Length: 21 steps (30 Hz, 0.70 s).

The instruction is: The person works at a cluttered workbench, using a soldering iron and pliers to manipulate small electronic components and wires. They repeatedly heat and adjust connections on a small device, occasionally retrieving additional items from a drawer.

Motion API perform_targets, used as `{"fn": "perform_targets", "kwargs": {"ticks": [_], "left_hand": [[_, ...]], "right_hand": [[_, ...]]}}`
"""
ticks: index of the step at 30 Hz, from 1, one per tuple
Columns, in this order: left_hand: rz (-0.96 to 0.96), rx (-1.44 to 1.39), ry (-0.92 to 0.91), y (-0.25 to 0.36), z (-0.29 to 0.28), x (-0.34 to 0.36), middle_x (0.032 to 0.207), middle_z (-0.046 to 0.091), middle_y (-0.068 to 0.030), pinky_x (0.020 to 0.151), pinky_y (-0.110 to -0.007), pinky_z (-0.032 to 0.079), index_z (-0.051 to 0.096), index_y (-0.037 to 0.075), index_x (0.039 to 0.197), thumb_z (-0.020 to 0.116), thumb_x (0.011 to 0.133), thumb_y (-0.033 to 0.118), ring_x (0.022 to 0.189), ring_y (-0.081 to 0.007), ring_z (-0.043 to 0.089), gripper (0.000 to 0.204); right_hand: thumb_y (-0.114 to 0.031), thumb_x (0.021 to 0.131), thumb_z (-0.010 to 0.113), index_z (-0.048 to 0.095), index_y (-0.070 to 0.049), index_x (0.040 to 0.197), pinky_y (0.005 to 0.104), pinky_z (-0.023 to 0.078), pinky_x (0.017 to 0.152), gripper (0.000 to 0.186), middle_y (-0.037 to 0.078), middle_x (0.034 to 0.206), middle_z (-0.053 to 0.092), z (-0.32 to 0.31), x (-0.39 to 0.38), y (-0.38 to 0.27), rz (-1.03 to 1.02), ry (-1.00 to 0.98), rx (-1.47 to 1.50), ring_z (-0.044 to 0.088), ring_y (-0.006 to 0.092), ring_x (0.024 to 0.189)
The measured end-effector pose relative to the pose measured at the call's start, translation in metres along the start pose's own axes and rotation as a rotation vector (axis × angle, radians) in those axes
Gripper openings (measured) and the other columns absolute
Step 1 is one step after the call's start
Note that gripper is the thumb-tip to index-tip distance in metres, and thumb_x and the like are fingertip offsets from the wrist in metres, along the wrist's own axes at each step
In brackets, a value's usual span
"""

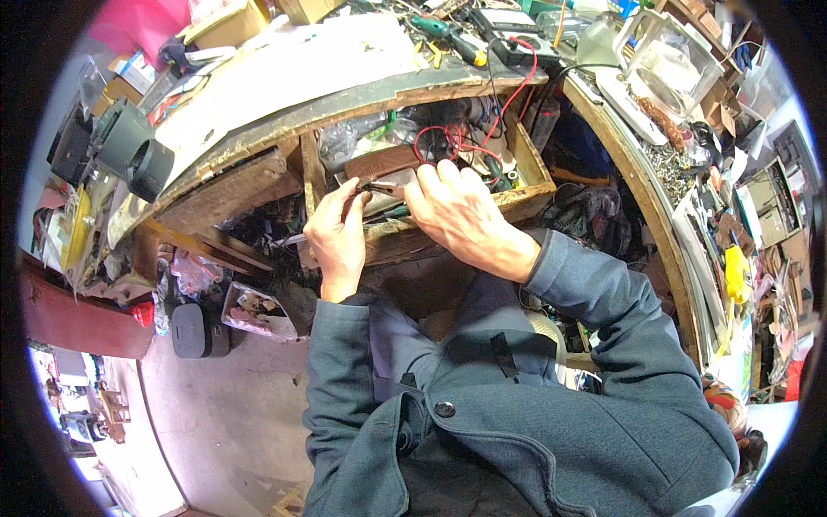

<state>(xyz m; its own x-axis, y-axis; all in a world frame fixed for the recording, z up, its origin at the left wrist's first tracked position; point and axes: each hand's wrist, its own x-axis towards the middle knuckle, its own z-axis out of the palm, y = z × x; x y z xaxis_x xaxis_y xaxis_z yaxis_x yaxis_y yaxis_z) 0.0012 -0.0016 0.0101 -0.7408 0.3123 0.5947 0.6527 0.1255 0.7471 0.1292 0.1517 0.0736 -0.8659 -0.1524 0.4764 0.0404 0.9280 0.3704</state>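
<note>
Over the open wooden drawer [413, 237], both hands meet at a slim dark metal piece [376, 188], too small to name its kind. My left hand [338, 237] is closed, thumb and fingertips pinching its left end. My right hand [461, 215] is closed too, fingers curled around the right end, which they mostly hide. Just behind the fingertips lies a reddish-brown block [379, 161] inside the drawer. A red wire [457, 142] loops down into the drawer behind my right hand, beside clear plastic bags [340, 142].
A green-handled screwdriver [431, 27] and a black meter [508, 43] lie on the worn bench, beside a large pale sheet [284, 82]. A clear plastic container [672, 73] stands at the right among loose small parts. A dark box [194, 330] sits on the floor at left.
</note>
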Motion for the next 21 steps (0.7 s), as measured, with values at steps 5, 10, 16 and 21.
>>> {"fn": "perform_targets", "kwargs": {"ticks": [5, 10, 16, 21], "left_hand": [[-0.042, -0.040, 0.012, 0.0046, -0.0004, 0.0003, 0.099, 0.076, -0.0112, 0.081, -0.028, 0.059, 0.073, -0.003, 0.112, 0.072, 0.088, -0.008, 0.090, -0.0157, 0.074, 0.025], [-0.059, -0.073, 0.021, 0.0017, -0.0004, 0.0000, 0.100, 0.076, -0.0113, 0.083, -0.028, 0.059, 0.073, -0.004, 0.112, 0.072, 0.088, -0.008, 0.090, -0.0157, 0.074, 0.025], [-0.063, -0.087, 0.017, 0.0011, -0.0003, -0.0003, 0.101, 0.076, -0.0114, 0.083, -0.028, 0.059, 0.073, -0.004, 0.113, 0.071, 0.088, -0.008, 0.090, -0.0158, 0.074, 0.025], [-0.055, -0.088, 0.038, -0.0011, 0.0011, -0.0011, 0.099, 0.076, -0.0124, 0.079, -0.029, 0.059, 0.074, -0.002, 0.111, 0.072, 0.088, -0.005, 0.087, -0.0176, 0.075, 0.023]], "right_hand": [[-0.024, 0.079, 0.064, 0.058, -0.013, 0.082, 0.0318, 0.043, 0.062, 0.012, 0.003, 0.083, 0.050, 0.0029, 0.0006, -0.0007, -0.003, 0.001, -0.004, 0.055, 0.0184, 0.080], [-0.024, 0.078, 0.064, 0.058, -0.013, 0.081, 0.0306, 0.044, 0.058, 0.013, 0.003, 0.081, 0.050, 0.0029, 0.0019, -0.0023, -0.006, 0.014, -0.003, 0.055, 0.0178, 0.077], [-0.022, 0.081, 0.063, 0.057, -0.010, 0.082, 0.0302, 0.043, 0.056, 0.014, 0.005, 0.080, 0.051, -0.0004, 0.0028, -0.0026, -0.030, 0.003, 0.017, 0.055, 0.0177, 0.075], [-0.023, 0.078, 0.065, 0.057, -0.012, 0.080, 0.0305, 0.044, 0.056, 0.013, 0.003, 0.080, 0.049, 0.0006, 0.0028, -0.0047, -0.017, 0.001, -0.011, 0.055, 0.0173, 0.074]]}}
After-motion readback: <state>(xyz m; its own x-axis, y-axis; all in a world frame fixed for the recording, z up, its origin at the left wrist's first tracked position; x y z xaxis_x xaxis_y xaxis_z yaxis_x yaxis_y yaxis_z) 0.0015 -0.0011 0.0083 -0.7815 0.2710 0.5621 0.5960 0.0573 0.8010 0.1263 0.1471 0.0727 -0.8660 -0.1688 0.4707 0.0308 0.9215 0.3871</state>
